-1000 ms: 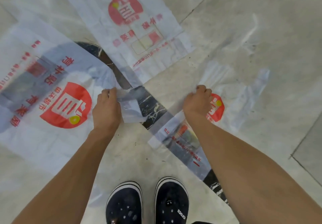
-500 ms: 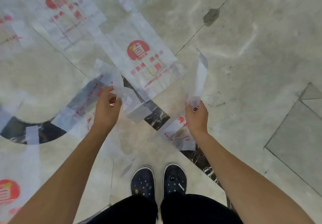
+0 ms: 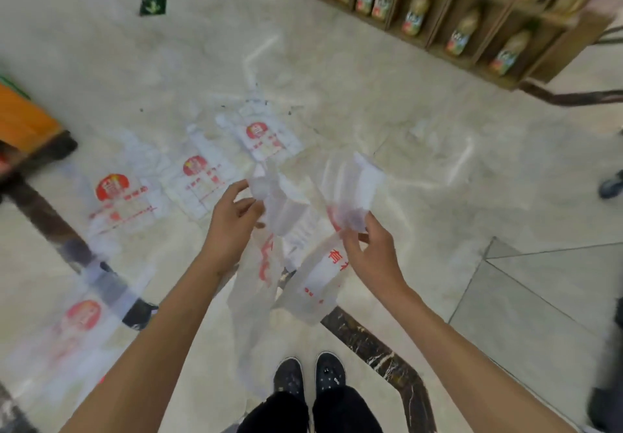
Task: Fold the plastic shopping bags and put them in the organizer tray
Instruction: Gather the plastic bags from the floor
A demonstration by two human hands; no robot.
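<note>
A translucent white plastic bag (image 3: 303,264) with red print hangs in the air in front of me. My left hand (image 3: 232,216) pinches its left handle and my right hand (image 3: 364,247) pinches its right handle; the bag's body droops between my forearms toward my shoes. Several more white bags with red round logos lie flat on the marble floor: one far (image 3: 266,139), one in the middle (image 3: 199,179), one to the left (image 3: 118,200), one near left (image 3: 77,324). No organizer tray is in view.
A wooden shelf (image 3: 472,11) of bottled drinks stands at the upper right. An orange object (image 3: 23,119) sits at the left edge. Another person's shoe (image 3: 612,184) shows at the right edge. My dark shoes (image 3: 310,375) stand on the marble floor with its dark inlay band (image 3: 387,355).
I have straightened up and lifted the bag off the floor by both handles. The view has tilted up, bringing the drinks shelf and more floor bags into sight.
</note>
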